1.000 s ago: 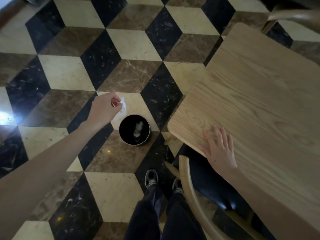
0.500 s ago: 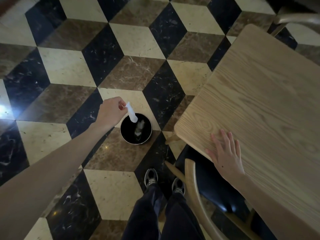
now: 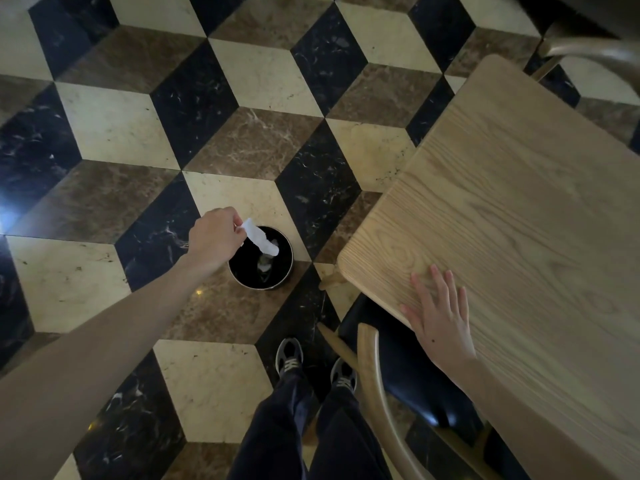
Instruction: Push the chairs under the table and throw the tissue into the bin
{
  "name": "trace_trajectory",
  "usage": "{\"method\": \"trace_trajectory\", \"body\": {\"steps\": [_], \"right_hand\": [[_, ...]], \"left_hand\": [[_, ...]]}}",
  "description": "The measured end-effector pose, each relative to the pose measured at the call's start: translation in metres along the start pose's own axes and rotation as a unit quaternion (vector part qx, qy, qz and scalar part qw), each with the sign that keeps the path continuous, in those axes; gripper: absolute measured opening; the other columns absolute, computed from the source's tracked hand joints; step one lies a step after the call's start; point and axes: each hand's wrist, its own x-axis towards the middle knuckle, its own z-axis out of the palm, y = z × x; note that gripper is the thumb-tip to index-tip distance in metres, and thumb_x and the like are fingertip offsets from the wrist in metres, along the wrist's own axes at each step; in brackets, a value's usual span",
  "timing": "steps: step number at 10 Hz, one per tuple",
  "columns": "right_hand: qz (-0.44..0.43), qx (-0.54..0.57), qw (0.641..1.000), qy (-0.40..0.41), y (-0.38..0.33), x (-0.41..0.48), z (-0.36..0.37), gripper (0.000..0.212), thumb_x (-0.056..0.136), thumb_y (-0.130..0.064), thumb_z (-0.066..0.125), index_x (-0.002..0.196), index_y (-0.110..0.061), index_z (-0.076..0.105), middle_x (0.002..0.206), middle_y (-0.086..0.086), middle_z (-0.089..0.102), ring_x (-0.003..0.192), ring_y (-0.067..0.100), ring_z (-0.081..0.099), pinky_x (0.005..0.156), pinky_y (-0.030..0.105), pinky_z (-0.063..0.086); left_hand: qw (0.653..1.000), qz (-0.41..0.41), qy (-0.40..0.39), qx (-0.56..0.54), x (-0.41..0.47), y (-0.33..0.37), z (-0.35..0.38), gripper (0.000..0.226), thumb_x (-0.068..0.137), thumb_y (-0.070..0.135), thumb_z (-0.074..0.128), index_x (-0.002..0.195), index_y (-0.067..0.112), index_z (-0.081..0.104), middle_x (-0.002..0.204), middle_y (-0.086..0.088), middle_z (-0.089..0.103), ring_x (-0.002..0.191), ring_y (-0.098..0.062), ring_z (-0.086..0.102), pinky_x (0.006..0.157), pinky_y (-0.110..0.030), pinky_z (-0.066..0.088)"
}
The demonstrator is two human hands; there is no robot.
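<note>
My left hand pinches a white tissue by its upper end, and the tissue dangles over the mouth of a small round black bin on the floor. Some pale scraps lie inside the bin. My right hand rests flat, fingers spread, on the near corner of the light wooden table. A wooden chair with a black seat stands tucked under that corner, its curved backrest near my legs. A second chair's backrest shows at the table's far side.
The floor is marble in a cube pattern of cream, brown and black tiles. My two feet in dark shoes stand just behind the bin, beside the near chair. A bright glare spot lies at the left edge.
My left hand has moved right from beside the bin to over its rim, and the tissue now hangs down above the opening. The right hand stays on the table.
</note>
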Motion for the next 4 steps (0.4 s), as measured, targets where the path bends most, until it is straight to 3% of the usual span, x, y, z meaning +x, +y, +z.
{"method": "trace_trajectory", "body": {"steps": [2,4], "right_hand": [[-0.001,0.001,1.0,0.004,-0.0021,0.0009,0.0035,0.065,0.093,-0.058,0.027,0.147,-0.022,0.025,0.156,0.014,0.02,0.145,0.037,0.009,0.114,0.058,0.014],[-0.01,0.012,1.0,0.024,-0.0023,0.0006,0.0057,0.065,0.093,-0.058,0.027,0.148,-0.022,0.025,0.157,0.014,0.018,0.145,0.037,0.008,0.114,0.059,0.013]], "left_hand": [[0.999,0.02,-0.036,0.014,-0.002,-0.001,0.0084,0.037,0.083,0.032,0.064,0.11,0.009,0.055,0.108,-0.012,0.062,0.099,-0.032,0.058,0.082,-0.045,0.05],[0.997,0.045,0.006,0.06,-0.0041,-0.006,0.009,0.045,0.087,0.039,0.056,0.121,0.009,0.052,0.127,-0.014,0.055,0.117,-0.036,0.049,0.096,-0.052,0.039]]}}
